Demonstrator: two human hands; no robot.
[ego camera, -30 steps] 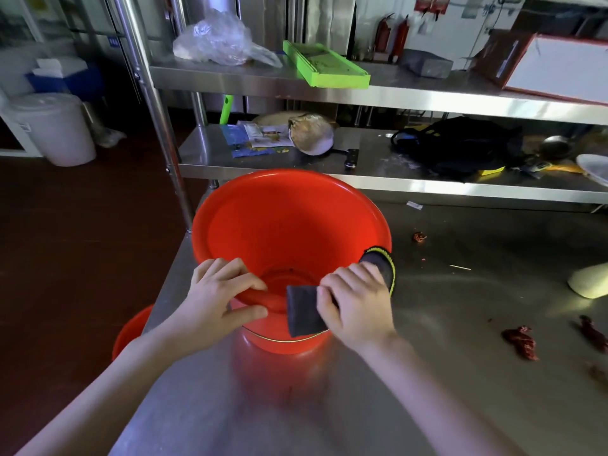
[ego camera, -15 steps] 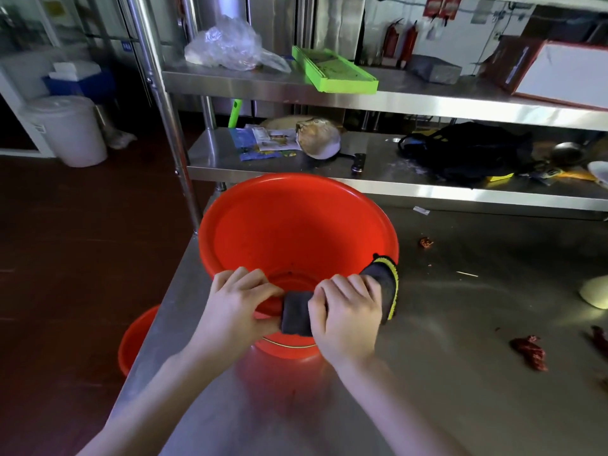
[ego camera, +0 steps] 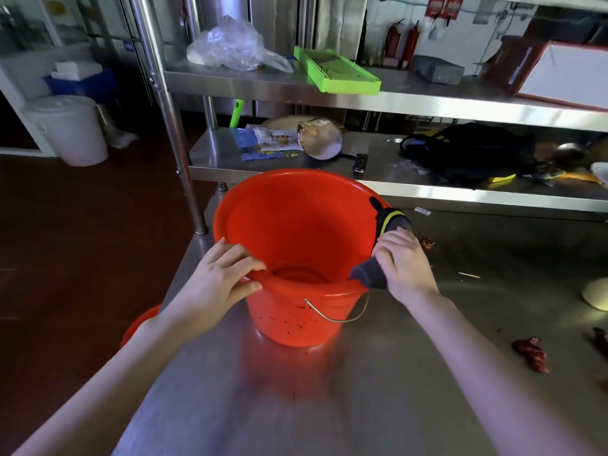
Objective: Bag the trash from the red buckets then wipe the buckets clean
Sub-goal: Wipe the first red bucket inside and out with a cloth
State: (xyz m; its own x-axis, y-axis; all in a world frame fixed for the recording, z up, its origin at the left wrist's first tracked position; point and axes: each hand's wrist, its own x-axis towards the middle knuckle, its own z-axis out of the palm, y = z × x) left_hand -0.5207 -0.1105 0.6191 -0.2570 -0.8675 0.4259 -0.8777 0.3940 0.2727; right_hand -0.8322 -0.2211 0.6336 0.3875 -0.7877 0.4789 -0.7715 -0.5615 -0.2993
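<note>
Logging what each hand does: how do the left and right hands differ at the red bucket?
The left hand grips the near-left rim of the red bucket bare, while the right hand holds a dark cloth. The left hand's thumb lies outside the wall; the right hand presses its cloth over the right rim. Both are at the same rim.

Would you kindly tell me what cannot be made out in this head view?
In the head view:
second red bucket: mostly hidden by the table edge.
cloth: middle covered by the right hand.
pale object: cut off by the frame's right edge.
red bucket's near inner wall: behind its own rim.
</note>
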